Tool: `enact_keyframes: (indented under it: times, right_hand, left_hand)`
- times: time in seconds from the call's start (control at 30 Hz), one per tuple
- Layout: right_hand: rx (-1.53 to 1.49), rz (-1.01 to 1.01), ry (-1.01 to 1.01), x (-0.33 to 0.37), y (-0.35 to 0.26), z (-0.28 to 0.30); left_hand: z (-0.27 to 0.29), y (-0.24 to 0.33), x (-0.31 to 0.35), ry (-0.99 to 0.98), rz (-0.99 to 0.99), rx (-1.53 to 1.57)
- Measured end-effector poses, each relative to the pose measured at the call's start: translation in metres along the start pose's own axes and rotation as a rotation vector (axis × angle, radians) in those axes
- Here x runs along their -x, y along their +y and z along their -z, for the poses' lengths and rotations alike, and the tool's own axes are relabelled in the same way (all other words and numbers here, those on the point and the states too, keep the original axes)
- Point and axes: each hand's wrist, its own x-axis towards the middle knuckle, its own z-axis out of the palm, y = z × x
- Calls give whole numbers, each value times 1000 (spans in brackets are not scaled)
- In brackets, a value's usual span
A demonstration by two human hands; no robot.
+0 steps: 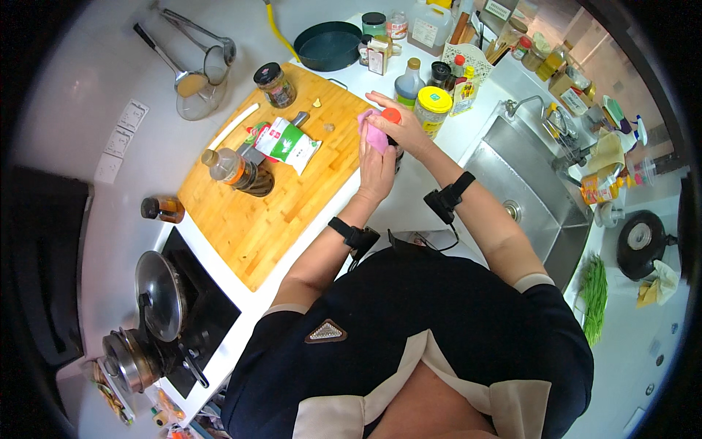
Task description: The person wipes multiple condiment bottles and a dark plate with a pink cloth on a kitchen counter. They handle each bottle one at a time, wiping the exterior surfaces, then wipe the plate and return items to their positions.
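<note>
Near the right edge of the wooden cutting board [292, 212], my two hands meet at a dark bottle with a red cap [391, 115]. My left hand [376, 172] presses a pink cloth [374, 137] against the bottle's side. My right hand [411, 132] is around its upper part from the right, index finger stretched past the cap. Most of the bottle is hidden by the hands and cloth. On the board lie a green and white packet [290, 144] and a knife [300, 118], partly covered. A clear bottle of dark liquid [238, 172] and a black-lidded jar [275, 85] are there too.
Right of my hands stand a yellow-lidded container [433, 106] and several condiment bottles. A dark pan [328, 45] is behind the board. The steel sink [497, 168] lies to the right. A lidded pan [159, 296] sits on the black cooktop [212, 311] at left.
</note>
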Motion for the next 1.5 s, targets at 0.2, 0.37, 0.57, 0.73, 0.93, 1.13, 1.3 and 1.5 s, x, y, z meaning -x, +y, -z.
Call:
enact_keyframes:
  times: [0.2, 0.37, 0.57, 0.73, 0.93, 1.13, 1.3, 1.5]
  right_hand:
    - [-52, -225, 116, 1, -5, -12]
    - [2, -204, -10, -5, 3, -10]
    - [92, -86, -102, -6, 17, 10]
    - [111, -154, 120, 3, 15, -5]
    - [50, -194, 118, 1, 13, -3]
    - [160, -227, 357, -7, 26, -10]
    - [195, -151, 112, -5, 25, -1]
    - [602, -211, -67, -9, 0, 30]
  left_hand:
    - [9, -31, 9, -265, 621, 437]
    - [17, -27, 8, -119, 737, 569]
    - [3, -20, -8, -29, 613, 832]
    - [-11, -55, 8, -112, 712, 637]
    - [-20, -66, 23, -102, 773, 562]
    - [-10, -14, 7, -51, 525, 723]
    - [-2, -14, 1, -3, 597, 623]
    - [5, -15, -13, -117, 727, 638]
